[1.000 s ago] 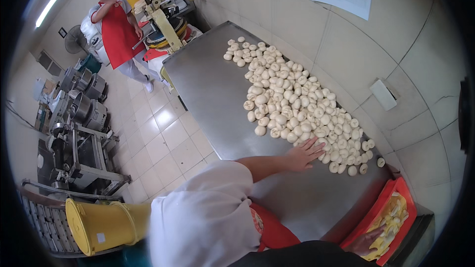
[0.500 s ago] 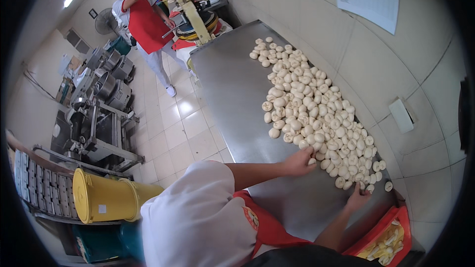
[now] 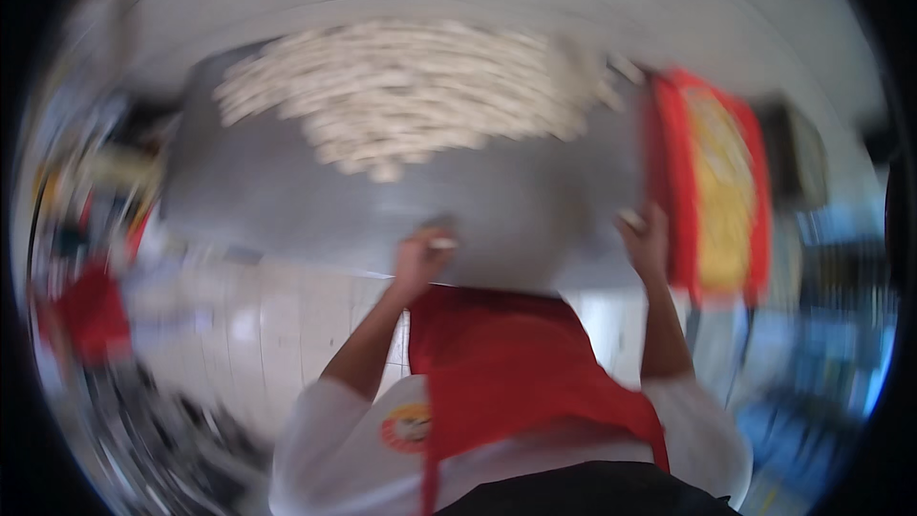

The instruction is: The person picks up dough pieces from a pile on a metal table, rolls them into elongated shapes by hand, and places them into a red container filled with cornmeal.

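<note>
Many round cream-white dough balls, smeared by motion, lie heaped along the far side of the grey metal table. My left hand is above the near edge of the table, its fingers closed on one pale dough ball. Farther right, next to the red crate, my right hand pinches another pale dough ball. Both hands are apart from the heap.
A red crate with yellowish contents stands at the table's right end. Behind it is a dark box. A blurred person in a red apron is at the far left. The wall bounds the table's far side.
My view has swung to the right, blurring the picture. Both hands have drawn back from the heap to the near side, the right one now beside the red crate.
</note>
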`<state>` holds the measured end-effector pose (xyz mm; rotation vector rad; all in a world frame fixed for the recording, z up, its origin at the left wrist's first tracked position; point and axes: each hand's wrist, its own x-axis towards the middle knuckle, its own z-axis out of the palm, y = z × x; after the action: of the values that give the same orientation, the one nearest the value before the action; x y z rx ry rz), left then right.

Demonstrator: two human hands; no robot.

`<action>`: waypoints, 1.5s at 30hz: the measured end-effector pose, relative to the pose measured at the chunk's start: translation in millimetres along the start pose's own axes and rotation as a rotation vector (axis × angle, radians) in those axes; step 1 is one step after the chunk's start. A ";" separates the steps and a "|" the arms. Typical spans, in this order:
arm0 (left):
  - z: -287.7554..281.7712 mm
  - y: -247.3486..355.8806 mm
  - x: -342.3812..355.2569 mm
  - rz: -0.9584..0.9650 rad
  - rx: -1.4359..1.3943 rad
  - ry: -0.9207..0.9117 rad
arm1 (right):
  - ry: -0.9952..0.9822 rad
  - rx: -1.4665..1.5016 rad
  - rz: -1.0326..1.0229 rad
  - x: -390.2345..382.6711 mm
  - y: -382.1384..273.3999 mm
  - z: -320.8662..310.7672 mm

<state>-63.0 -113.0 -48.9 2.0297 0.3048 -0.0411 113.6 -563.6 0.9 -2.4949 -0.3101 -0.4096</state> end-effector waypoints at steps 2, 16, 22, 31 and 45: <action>3.4 -11.9 -12.3 0.297 0.239 0.145 | -0.149 0.100 0.200 -30.8 13.6 5.7; 118.2 57.1 94.9 0.637 0.771 -0.228 | -0.528 -0.287 -0.247 4.0 23.3 74.8; 174.6 86.6 167.7 0.536 0.703 -0.106 | -0.393 -0.281 -0.035 127.7 9.7 134.4; 120.4 54.1 -82.3 0.375 0.681 -0.217 | -0.437 -0.281 -0.147 -111.6 -23.1 29.7; 135.4 163.9 64.8 0.564 0.212 0.083 | -0.561 2.104 0.844 -78.0 -41.7 2.8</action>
<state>51.7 -290.2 20.9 2.2633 -0.2380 0.3752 29.1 -538.5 -7.7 -0.4062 0.1516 0.7006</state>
